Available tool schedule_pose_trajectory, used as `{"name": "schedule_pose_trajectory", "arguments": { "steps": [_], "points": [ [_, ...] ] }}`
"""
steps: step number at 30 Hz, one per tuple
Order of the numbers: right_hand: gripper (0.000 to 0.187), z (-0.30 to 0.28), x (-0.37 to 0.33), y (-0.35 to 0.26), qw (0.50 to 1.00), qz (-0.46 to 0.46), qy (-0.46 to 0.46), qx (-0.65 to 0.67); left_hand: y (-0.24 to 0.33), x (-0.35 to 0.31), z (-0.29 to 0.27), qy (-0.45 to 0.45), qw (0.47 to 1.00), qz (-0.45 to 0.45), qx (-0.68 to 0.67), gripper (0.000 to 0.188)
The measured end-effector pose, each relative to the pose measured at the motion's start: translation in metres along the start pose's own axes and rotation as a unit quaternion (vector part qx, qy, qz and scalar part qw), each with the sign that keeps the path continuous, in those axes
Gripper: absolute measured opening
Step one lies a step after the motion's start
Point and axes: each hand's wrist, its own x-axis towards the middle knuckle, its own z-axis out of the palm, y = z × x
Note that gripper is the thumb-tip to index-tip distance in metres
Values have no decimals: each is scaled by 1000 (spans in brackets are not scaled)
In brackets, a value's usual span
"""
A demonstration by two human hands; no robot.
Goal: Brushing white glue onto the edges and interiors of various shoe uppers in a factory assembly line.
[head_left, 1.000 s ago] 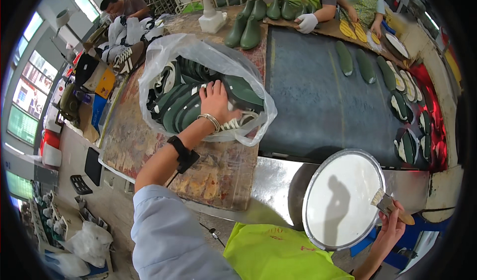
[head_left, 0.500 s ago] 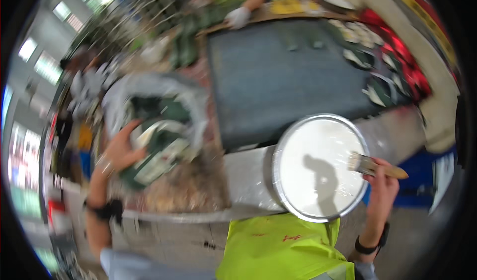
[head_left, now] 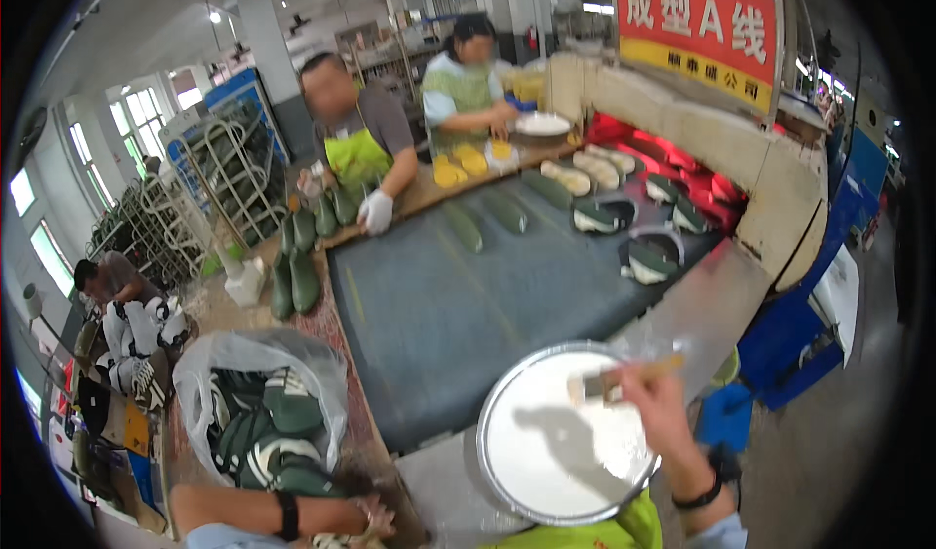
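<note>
In my right hand (head_left: 655, 408) is a flat paintbrush (head_left: 595, 386) with a wooden handle, its bristles at the surface of white liquid in a round metal-rimmed basin (head_left: 485, 451). My left hand (head_left: 373, 516) is low by the table edge, fingers closed on a green and white shoe upper (head_left: 336, 541). Most of that upper is cut off by the lower edge of the view. Left of the basin, beyond my left forearm, an open clear plastic bag (head_left: 327, 359) holds several green and white shoe uppers (head_left: 292, 408).
A dark conveyor belt (head_left: 419, 325) carries green shoe lasts (head_left: 507, 212), pale soles (head_left: 565, 176) and shoe uppers (head_left: 604, 215) toward a red-curtained opening (head_left: 717, 183). More green lasts (head_left: 304, 281) stand at its left edge. Two co-workers (head_left: 361, 139) work across the belt.
My left hand has moved from the bag down toward me with a shoe upper. My right hand keeps the brush over the basin. The view has tilted up, showing the room beyond.
</note>
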Motion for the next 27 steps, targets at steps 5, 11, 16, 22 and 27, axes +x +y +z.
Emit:
{"name": "schedule_pose_trajectory", "arguments": {
  "steps": [5,11,16,22,27],
  "points": [
    [28,14,69,-13,994,23,61,92,-16,-35,-35,297,915,-115,248,36],
    [31,15,33,6,998,45,26,47,0,-74,-7,530,767,-261,-251,55],
    [30,2,23,17,996,60,46,45,75,-65,10,526,688,-345,-361,95],
    [32,-8,-4,15,996,44,50,55,116,-37,17,477,680,-447,-331,82],
    [32,-10,-11,19,996,56,34,66,80,-2,132,590,563,-524,-247,61]
  ]
}}
